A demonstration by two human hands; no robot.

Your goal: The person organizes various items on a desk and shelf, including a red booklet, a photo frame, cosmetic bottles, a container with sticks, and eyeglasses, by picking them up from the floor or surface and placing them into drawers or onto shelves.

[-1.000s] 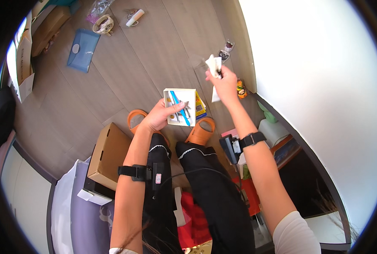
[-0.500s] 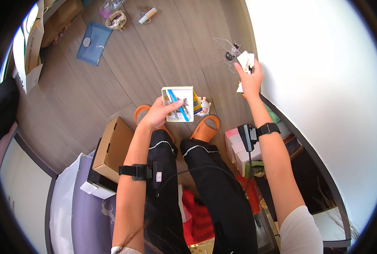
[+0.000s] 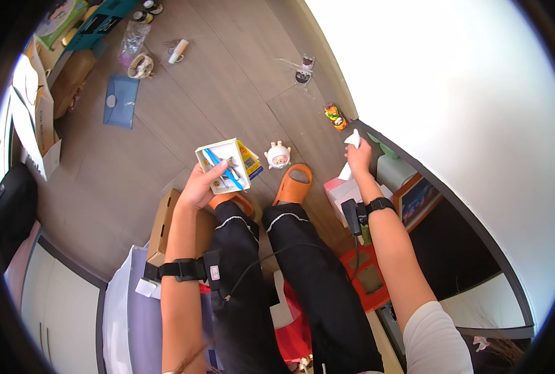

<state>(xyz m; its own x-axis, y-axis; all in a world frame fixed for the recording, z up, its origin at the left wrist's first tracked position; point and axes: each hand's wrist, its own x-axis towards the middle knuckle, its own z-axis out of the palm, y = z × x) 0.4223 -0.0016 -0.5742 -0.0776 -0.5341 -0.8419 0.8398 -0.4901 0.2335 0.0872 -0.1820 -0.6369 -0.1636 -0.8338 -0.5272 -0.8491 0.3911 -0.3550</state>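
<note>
Nearest the body, black trouser legs (image 3: pixel 318 274) ran down to a pair of orange slippers (image 3: pixel 294 185), with a brown cardboard box (image 3: pixel 161 227) beside the left leg and a red box (image 3: pixel 365 280) beyond the right knee. Pink and white cartons (image 3: pixel 341 194) stood below the right hand (image 3: pixel 360 157)

Over the left slipper, the left hand (image 3: pixel 199 186) grasped a shallow white box (image 3: pixel 228 148) by its near-left side, the thumb reaching over the rim. A blue stick-shaped tool (image 3: pixel 212 159) and small metal pieces (image 3: pixel 232 169) lay inside it, and a yellow and blue card (image 3: pixel 252 163) showed at its right edge. The right hand's fingers were closed around a crumpled-looking white piece (image 3: pixel 352 138), well apart from the box; whether anything else sat in that grip could not be told

By the look of it, the work stood partway: the box was loaded and gathered up, while the white piece was not yet put down. On the floor (image 3: pixel 184 106) a white-hooded doll (image 3: pixel 279 157) lay just ahead of the right slipper, with an orange packet (image 3: pixel 335 117) and two small dark figures (image 3: pixel 303 75) farther off. Farthest, a blue pouch (image 3: pixel 121 103), a white tube (image 3: pixel 178 50) and a clear bag (image 3: pixel 133 41) lay loose, apparently left unsorted
</note>
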